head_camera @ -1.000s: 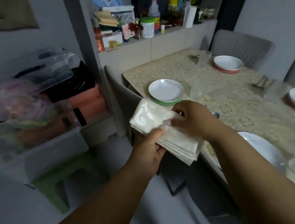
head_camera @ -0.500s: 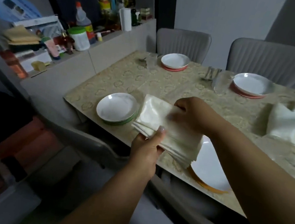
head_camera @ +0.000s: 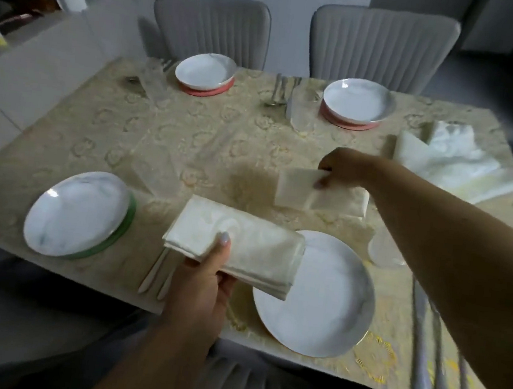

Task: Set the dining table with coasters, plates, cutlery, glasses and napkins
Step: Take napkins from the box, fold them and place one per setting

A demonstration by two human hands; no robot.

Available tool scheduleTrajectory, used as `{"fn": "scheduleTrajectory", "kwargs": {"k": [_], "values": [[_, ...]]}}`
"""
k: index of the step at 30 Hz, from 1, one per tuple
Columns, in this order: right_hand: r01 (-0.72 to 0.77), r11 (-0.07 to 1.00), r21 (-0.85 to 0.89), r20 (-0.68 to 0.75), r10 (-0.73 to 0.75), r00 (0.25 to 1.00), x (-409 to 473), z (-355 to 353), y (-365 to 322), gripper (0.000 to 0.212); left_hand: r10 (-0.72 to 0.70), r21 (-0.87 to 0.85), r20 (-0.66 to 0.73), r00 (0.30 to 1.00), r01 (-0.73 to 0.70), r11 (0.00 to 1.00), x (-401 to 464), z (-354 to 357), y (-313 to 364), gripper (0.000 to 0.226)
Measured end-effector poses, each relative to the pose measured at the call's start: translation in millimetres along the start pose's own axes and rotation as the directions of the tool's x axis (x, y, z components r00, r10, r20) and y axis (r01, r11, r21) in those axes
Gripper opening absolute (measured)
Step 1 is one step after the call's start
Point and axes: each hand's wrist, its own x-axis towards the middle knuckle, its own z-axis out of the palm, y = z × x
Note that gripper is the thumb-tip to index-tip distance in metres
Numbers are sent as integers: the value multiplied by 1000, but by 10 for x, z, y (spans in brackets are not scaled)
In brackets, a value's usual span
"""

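Observation:
My left hand (head_camera: 207, 281) grips a stack of folded cream napkins (head_camera: 243, 244) above the near edge of the table, partly over a white plate (head_camera: 317, 297). My right hand (head_camera: 344, 169) pinches a single folded napkin (head_camera: 322, 195) and holds it out over the table just beyond that plate. Another white plate on a green coaster (head_camera: 77, 212) lies at the near left. Two far plates on red coasters (head_camera: 205, 71) (head_camera: 357, 101) sit before the chairs. Cutlery (head_camera: 157, 269) lies beside the near plate.
The table carries a beige patterned cloth (head_camera: 159, 138). Clear glasses (head_camera: 383, 250) (head_camera: 302, 113) stand by the plates, and cutlery (head_camera: 278, 91) lies at the far side. A crumpled white bundle (head_camera: 451, 159) rests at the far right. Two grey chairs (head_camera: 212, 26) stand behind; a counter (head_camera: 41, 51) is at left.
My view has swung round to face the table. My right hand has drawn one napkin off the stack and carried it forward and right; my left hand still holds the rest.

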Motion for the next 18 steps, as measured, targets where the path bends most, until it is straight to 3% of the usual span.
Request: {"fn": "scheduleTrajectory", "kwargs": {"k": [11,15,18], "values": [[-109,992,-57,287,121,950,397,527,395,45,-72,45,-55,996,75,996,156,24,-151,20],[-163,984,-77,280,178,943,520,663,379,52,-73,51,-60,996,76,996,176,21,-147,22],[-208,974,-93,193,223,956,541,802,333,54,-79,51,-50,996,81,995,172,21,-142,24]]}}
